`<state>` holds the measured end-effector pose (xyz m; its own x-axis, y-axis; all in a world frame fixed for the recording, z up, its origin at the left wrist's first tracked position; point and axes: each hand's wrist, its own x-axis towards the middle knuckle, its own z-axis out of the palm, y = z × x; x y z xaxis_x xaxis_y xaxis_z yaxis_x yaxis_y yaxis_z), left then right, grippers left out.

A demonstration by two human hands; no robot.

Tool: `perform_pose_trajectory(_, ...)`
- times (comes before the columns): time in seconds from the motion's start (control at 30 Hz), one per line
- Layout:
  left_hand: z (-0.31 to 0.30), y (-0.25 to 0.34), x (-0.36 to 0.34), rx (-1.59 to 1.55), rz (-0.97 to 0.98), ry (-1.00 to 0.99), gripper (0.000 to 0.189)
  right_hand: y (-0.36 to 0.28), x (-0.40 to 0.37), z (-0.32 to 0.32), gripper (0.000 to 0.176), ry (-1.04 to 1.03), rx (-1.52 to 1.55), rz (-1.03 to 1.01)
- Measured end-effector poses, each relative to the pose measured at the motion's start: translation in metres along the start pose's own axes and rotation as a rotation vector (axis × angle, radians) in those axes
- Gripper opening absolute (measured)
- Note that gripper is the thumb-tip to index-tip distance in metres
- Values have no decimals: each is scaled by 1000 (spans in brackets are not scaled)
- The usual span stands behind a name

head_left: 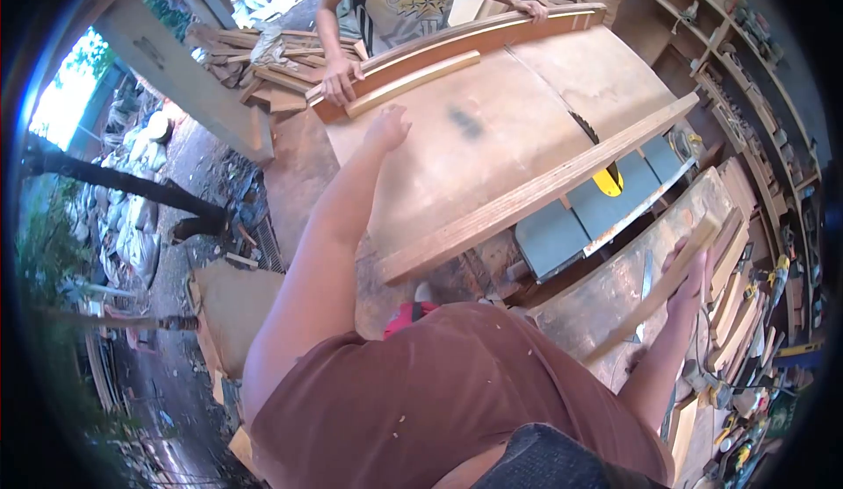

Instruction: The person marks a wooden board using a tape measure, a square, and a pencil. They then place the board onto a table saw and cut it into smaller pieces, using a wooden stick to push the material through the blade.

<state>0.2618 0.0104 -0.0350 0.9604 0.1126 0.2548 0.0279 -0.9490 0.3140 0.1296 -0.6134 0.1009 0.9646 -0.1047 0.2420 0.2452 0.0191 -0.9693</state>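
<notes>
My left hand point(389, 127) reaches out over the wooden sled point(518, 129), its fingers loosely bent and apparently holding nothing. Just beyond it lies a narrow wood strip point(413, 83) along the sled's far fence point(457, 46). My right hand point(689, 276) is closed around a long wood strip point(648, 300) on my right side; part of the fingers is hidden behind it. A dark saw blade point(583, 127) pokes up through the sled's slot near the thick front fence point(544, 192). Beside the blade shows a yellow piece point(608, 181).
A co-worker in a yellow and grey shirt point(413, 2) stands opposite, both hands on the far fence. Under the sled is a blue-grey saw table point(549, 239). At right are a workbench point(606, 287), stacked wood and loaded shelves point(746, 94). Scrap wood point(263, 63) lies behind.
</notes>
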Motion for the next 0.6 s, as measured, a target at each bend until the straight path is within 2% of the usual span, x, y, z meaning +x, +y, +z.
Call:
perform_pose_trajectory(0.03,12,-14,21,89,-24,25,43,-2,-7,4,43,15,-7,2)
perform_pose_trajectory(0.1,34,-43,51,143,-68,68,43,-5,-28,14,47,-39,-314,9)
perform_pose_trajectory(0.2,52,-78,80,216,-134,163,41,-4,-55,32,52,-12,-454,86)
perform_pose_trajectory(0.27,57,-76,84,232,-148,183,38,-6,-64,39,54,-41,-476,147)
perform_pose_trajectory(0.33,31,-55,90,382,-282,-19,39,-6,-65,51,56,-76,-486,211)
perform_pose_trajectory(0.47,31,-80,102,401,-130,58,20,-5,-53,80,56,-22,-444,237)
perform_pose_trajectory(0.53,29,-75,90,401,-131,57,24,0,-44,83,56,-31,-433,249)
perform_pose_trajectory(0.6,17,-65,80,92,-194,-150,34,15,-32,73,54,-116,-470,241)
